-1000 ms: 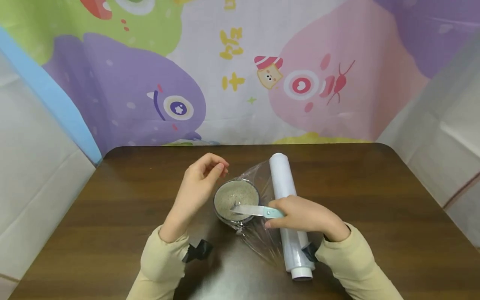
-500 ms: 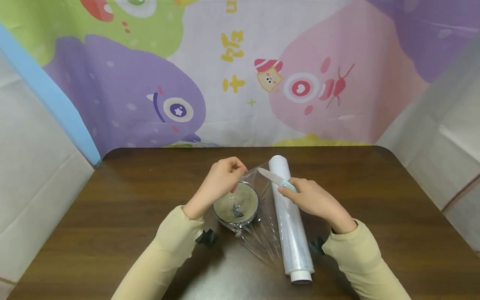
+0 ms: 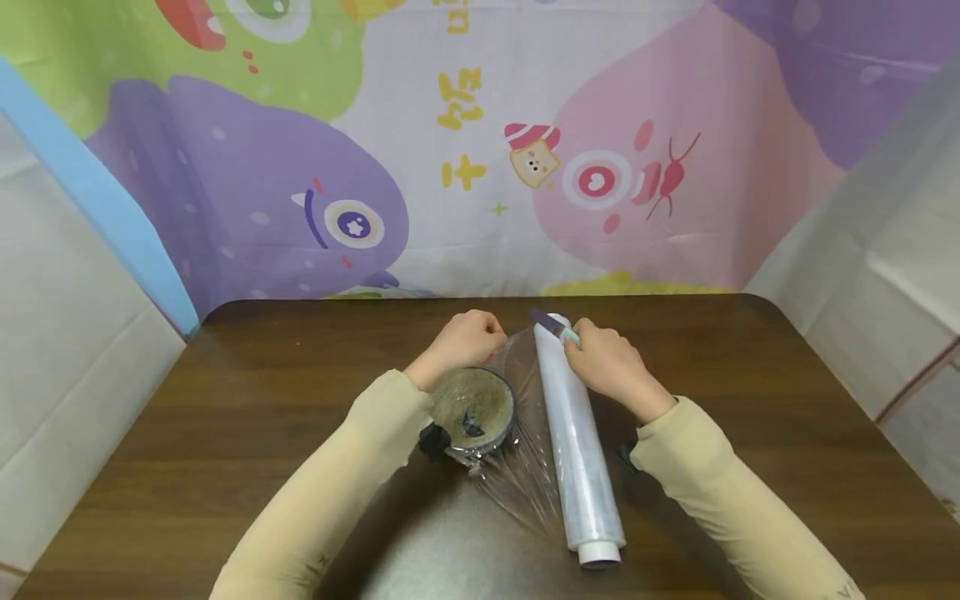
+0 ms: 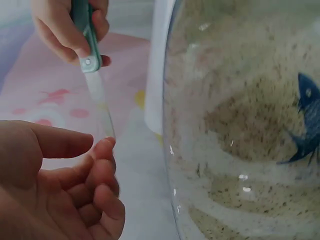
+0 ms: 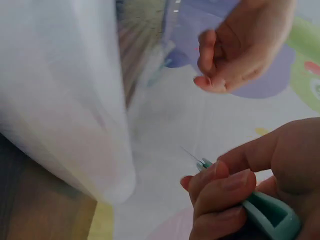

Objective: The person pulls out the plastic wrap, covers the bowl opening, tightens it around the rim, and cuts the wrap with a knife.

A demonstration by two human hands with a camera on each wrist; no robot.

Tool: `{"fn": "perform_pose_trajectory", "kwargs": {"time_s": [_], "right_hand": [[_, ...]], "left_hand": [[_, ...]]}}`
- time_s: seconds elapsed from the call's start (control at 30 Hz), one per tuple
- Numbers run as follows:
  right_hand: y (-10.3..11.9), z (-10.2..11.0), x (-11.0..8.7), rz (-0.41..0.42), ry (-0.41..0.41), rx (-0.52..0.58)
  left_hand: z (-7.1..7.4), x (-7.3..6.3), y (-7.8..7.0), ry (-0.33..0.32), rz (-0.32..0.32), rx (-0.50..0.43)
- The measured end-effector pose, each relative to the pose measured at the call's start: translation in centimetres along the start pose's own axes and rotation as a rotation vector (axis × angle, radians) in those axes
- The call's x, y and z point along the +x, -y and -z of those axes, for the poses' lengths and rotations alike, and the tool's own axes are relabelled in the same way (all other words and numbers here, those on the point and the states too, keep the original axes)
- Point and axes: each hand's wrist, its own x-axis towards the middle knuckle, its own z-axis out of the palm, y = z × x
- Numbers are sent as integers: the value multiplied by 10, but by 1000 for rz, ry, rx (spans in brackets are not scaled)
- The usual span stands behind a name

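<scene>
A speckled bowl (image 3: 487,400) with a blue fish drawn inside (image 4: 310,115) stands mid-table, covered by clear cling film (image 3: 528,408). The film runs right to a thick cling film roll (image 3: 577,442) lying lengthwise on the table. Beyond the bowl, my left hand (image 3: 471,337) has its thumb and index finger brought together at the film's far edge, pinching it. My right hand (image 3: 609,360), over the roll's far end, grips a folding knife by its mint-green handle (image 5: 272,215). Its blade (image 3: 545,321) points left and away; in the left wrist view the blade (image 4: 100,97) overlaps the left fingertips.
The brown wooden table (image 3: 247,433) has rounded far corners. Behind it hangs a cartoon-print curtain (image 3: 480,250), with pale cloth walls at both sides. Dark straps (image 3: 435,439) show at the cream sleeves (image 3: 360,458).
My left hand has moved right and away, from beside the bowl to the film's far edge. My right hand has carried the knife from over the bowl to the roll's far end.
</scene>
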Motion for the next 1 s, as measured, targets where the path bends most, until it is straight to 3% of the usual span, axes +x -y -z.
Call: {"fn": "perform_pose_trajectory", "kwargs": {"time_s": [0.17,0.27,0.47,0.6,0.8,1.0], "right_hand": [[6,-7,13,-36,-39,24],[8,-11,19,-53,-68,33],[10,-18,25,-35,-102,49],[13,-20,26,11,-125,74],[17,-24,28,39,-115,83],[16,-26,28,76,-135,23]], "left_hand": [[0,14,0,11,41,84],[-4,24,3,54,63,112],[-15,41,9,164,146,85],[-20,50,8,191,219,54],[-22,54,8,162,235,124],[-21,47,1,21,262,170]]}}
